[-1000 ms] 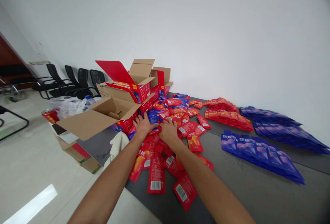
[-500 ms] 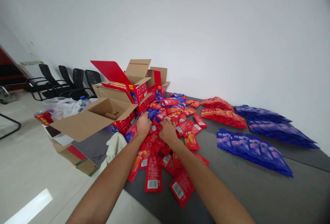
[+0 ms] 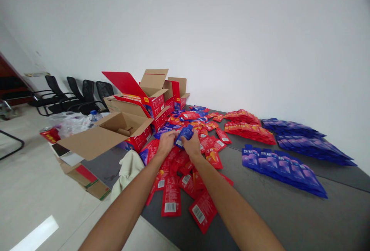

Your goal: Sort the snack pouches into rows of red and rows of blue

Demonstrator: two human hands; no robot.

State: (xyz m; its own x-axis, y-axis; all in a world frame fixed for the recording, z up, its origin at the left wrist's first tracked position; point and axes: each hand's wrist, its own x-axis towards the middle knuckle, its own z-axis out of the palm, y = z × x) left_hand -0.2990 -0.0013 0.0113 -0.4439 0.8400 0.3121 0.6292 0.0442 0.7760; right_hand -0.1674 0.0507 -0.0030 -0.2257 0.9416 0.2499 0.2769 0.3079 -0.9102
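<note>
My left hand [image 3: 166, 142] and my right hand [image 3: 192, 145] are raised together over a loose heap of red packets [image 3: 185, 166] on a dark grey table [image 3: 274, 212]. Both hands grip a small bunch of blue packets [image 3: 184, 133] held between them, fingers curled round it. More red and blue packets lie mixed in the pile behind the hands [image 3: 190, 118].
Open red cardboard boxes [image 3: 135, 104] stand at the table's left end. Rows of blue packets [image 3: 283, 168] and red packets [image 3: 248, 127] lie sorted to the right, near the white wall. A white cloth [image 3: 127, 168] hangs off the table edge. Black chairs [image 3: 75, 93] line the wall.
Both hands were pressed flat in the pile, sorting through it. They have now lifted and come together, holding a bunch of blue packets.
</note>
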